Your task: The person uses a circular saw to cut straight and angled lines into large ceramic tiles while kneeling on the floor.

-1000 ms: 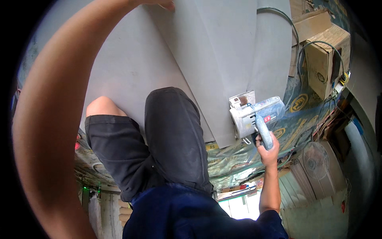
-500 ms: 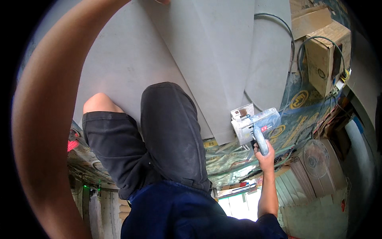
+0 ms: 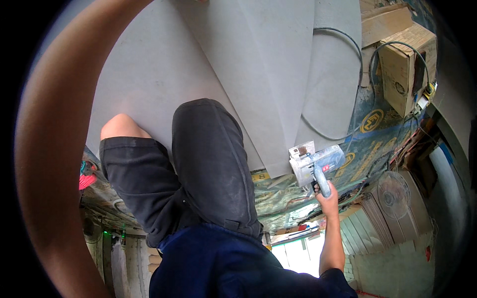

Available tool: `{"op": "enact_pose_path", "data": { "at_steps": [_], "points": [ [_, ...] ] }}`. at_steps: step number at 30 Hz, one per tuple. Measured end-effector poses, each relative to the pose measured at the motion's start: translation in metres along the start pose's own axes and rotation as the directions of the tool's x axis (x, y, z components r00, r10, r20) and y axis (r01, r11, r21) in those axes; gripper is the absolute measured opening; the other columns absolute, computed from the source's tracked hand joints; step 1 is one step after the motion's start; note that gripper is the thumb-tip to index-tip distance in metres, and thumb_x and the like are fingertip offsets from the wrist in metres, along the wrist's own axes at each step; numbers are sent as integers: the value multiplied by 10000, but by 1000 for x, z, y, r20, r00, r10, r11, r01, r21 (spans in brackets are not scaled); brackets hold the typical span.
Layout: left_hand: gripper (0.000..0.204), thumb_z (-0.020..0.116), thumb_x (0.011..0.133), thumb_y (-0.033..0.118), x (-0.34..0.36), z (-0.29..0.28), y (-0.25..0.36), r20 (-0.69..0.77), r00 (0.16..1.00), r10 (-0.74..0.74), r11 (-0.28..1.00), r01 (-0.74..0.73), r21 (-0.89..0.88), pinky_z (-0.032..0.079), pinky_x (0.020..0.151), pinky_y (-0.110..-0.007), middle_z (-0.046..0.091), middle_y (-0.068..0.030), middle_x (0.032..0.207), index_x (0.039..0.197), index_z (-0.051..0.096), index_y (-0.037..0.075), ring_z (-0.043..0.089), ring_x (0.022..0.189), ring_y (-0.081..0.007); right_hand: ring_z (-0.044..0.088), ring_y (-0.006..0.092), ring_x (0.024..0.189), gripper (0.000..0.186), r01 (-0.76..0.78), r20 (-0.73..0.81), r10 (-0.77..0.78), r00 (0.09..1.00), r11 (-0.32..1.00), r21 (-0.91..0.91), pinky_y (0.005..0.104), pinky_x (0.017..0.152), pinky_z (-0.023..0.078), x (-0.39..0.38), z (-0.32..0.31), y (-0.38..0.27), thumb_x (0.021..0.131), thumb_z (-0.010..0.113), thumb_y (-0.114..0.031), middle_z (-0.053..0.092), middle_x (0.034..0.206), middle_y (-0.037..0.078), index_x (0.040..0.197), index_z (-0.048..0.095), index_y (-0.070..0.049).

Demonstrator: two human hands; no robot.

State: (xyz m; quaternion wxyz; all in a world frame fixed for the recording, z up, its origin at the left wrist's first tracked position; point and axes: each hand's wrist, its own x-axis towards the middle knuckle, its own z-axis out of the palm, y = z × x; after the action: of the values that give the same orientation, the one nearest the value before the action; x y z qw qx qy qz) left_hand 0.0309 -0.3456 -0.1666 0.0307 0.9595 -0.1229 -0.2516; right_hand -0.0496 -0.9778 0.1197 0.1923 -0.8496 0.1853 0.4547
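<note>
The circular saw [image 3: 328, 157] was held at right of centre in the frame, with its looped handle [image 3: 322, 181] gripped by the right hand [image 3: 327, 198], the fingers closed around it. From that grip the saw's body lay straight up the frame and a little to the left. The left hand [image 3: 202, 1] was far from it, mostly cut off at the top edge; whether anything was grasped there could not be told.

The motor housing's long axis was slanted slightly, its rounded end pointed right and a little upward; the handle's axis was set steeply across it. The metal base plate [image 3: 303, 148] was turned toward the upper left, just beside the lower tip of the grey board [image 3: 253, 79]. Whether plate and board were touching could not be made out.
</note>
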Motion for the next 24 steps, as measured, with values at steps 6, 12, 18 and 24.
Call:
{"op": "enact_pose_path", "data": {
  "at_steps": [6, 12, 18, 24],
  "points": [
    [758, 704, 836, 503, 6, 0, 2, -19, 995, -97, 988, 94, -119, 330, 1131, -361, 503, -48, 1463, 1453, 472, 129, 454, 1330, -243, 585, 110, 836, 334, -6, -10, 5, 1000, 986, -168, 268, 792, 475, 1, -6, 26, 717, 644, 0, 631, 901, 15, 1051, 634, -14],
    [839, 793, 763, 472, -10, 5, 3, 161, 932, -324, 684, 348, -641, 312, 1154, -350, 477, -88, 1472, 1461, 454, 151, 438, 1336, -244, 591, 110, 873, 356, -26, -104, 22, 994, 999, -38, 272, 795, 488, 1, -2, 18, 715, 651, -16, 639, 930, 26, 1071, 634, -5],
    [497, 886, 671, 224, -35, 65, -2, -23, 828, -560, 711, 466, -527, 519, 834, -420, 637, -225, 979, 959, 601, -62, 622, 935, -351, 589, 101, 805, 340, 54, -71, -54, 996, 998, 9, 246, 730, 481, 38, 4, -21, 715, 624, -27, 632, 896, 19, 1054, 637, 1],
    [452, 861, 697, 176, -47, 100, -2, -77, 803, -592, 702, 466, -538, 503, 809, -426, 583, -169, 935, 954, 547, -24, 595, 844, -302, 578, 113, 738, 329, 160, -43, -155, 987, 974, 158, 255, 703, 478, 79, 6, -56, 748, 597, -56, 624, 855, 37, 1068, 611, 19]
  ]
}}
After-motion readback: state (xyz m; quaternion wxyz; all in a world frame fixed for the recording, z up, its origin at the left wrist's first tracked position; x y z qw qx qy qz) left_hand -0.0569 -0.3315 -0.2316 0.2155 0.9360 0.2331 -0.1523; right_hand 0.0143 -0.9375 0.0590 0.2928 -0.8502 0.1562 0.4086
